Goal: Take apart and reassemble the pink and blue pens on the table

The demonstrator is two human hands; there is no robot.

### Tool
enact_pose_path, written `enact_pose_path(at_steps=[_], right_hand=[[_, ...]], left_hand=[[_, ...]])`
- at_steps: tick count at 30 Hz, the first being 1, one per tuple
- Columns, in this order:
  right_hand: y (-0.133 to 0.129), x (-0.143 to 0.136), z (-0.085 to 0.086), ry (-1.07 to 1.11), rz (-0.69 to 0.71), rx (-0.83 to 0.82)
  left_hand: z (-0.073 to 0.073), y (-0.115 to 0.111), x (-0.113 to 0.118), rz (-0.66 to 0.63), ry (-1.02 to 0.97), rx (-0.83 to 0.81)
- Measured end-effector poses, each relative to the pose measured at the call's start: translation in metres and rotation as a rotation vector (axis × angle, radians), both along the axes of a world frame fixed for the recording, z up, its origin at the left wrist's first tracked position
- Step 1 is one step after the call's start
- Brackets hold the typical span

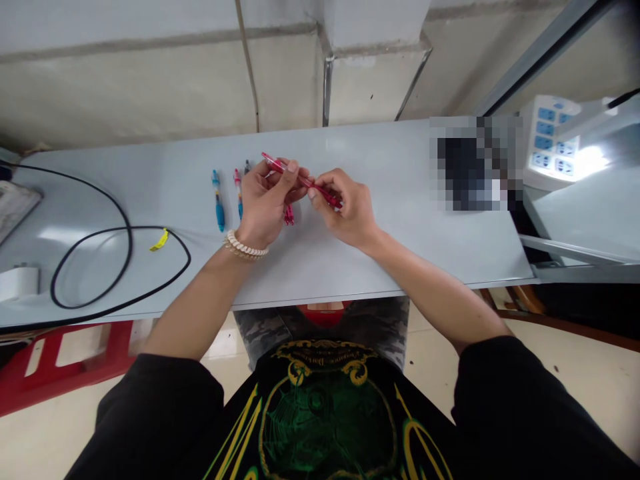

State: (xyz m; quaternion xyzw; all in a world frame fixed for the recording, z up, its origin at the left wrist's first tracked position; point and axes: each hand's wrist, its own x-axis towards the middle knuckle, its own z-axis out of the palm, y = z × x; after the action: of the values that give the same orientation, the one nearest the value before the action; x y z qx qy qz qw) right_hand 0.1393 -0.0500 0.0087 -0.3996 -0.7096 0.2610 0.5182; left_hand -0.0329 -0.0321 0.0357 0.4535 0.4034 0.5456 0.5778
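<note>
Both hands hold one red pen (303,180) above the table, tilted down to the right. Near its upper end, my left hand (267,200) grips it between thumb and fingers. My right hand (350,205) is closed around its lower part. Below the left fingers, the ends of more red pens (289,215) show, partly hidden by the hand. To the left lies a blue pen (219,203). A pen with a pink top and blue grip (238,180) lies beside the left hand, partly covered, and a dark pen tip (247,165) peeks out behind it.
A black cable (131,233) with a yellow tag (160,240) loops over the left of the grey table (400,157). A white adapter (19,283) sits at the left edge. A blurred-out dark object (463,167) and a white power strip (553,143) are on the right.
</note>
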Motion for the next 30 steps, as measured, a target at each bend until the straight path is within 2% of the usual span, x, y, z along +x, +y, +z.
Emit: enact_pose_path(at_steps=[21, 30], right_hand=[[0.0002, 0.0006, -0.0016, -0.006, -0.003, -0.008], [-0.0001, 0.0013, -0.002, -0.013, 0.009, -0.005]], left_hand=[[0.0037, -0.0024, -0.0003, 0.007, 0.002, -0.005], [-0.0051, 0.0038, -0.0014, -0.001, -0.03, 0.056]])
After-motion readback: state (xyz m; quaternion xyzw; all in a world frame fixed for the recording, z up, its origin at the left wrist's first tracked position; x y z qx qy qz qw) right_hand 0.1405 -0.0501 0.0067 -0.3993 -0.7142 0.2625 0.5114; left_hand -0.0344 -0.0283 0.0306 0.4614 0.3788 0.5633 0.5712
